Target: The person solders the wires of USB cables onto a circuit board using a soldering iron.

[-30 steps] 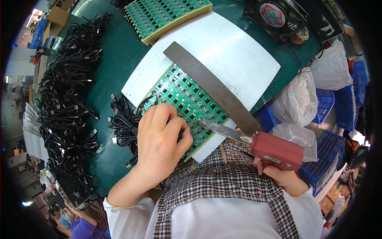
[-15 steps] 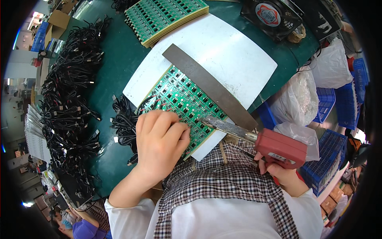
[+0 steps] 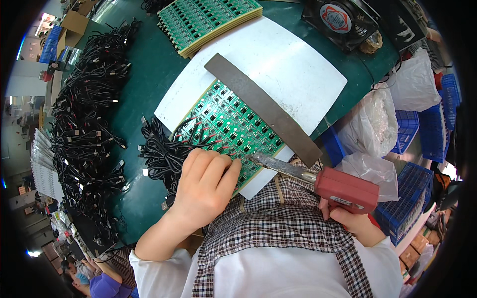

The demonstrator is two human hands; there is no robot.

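Note:
On the white board [image 3: 308,64] lies a green circuit board panel [image 3: 226,116] with rows of small parts. Several black cables with red wire ends run onto its left side. My left hand [image 3: 206,181] is at the panel's near left edge, fingers curled and pinched around a black cable; a red wire end shows by its fingertips. In my right hand [image 3: 350,218] is a red soldering gun [image 3: 348,188]. Its metal tip points left, just over the panel's near edge beside my left fingertips. A bundle of black cables [image 3: 161,154] sits left of the panel.
A dark flat bar [image 3: 263,109] lies across the panel's right side. Stacked circuit boards [image 3: 208,22] stand at the back, with a black fan [image 3: 340,22] back right. Black cables [image 3: 89,114] heap along the left. Blue crates [image 3: 405,193] and plastic bags [image 3: 370,121] are at right.
My left hand has drawn slightly toward me, uncovering more red wire ends on the panel. The soldering gun has shifted slightly left and nearer to me.

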